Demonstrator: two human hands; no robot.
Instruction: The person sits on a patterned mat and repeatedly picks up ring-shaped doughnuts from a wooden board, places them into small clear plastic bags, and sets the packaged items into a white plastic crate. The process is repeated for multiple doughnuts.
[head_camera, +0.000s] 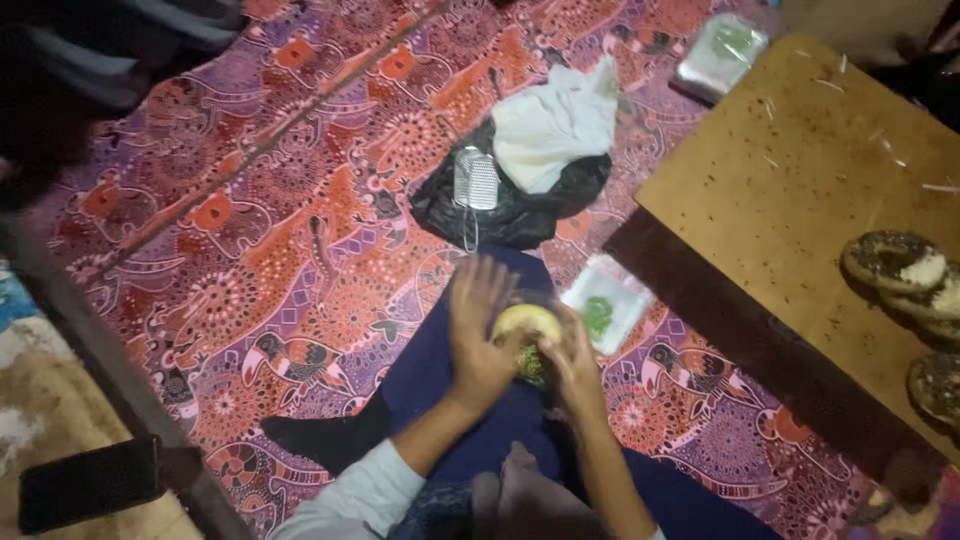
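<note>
Both my hands meet over my lap, above dark blue trousers. My left hand (478, 330) has its fingers spread and cups a round yellowish-green lump (527, 322) from the left. My right hand (572, 360) grips the same lump from the right and below, where a darker green part shows. The picture is blurred, so I cannot tell what the lump is made of.
A small clear bag with something green (607, 303) lies just right of my hands. A metal grater (476, 181) rests on a black plastic bag (510, 212) with a white bag (553, 125). A low wooden table (790, 190) at right carries round topped breads (893, 260). A dark phone (92, 482) lies at left.
</note>
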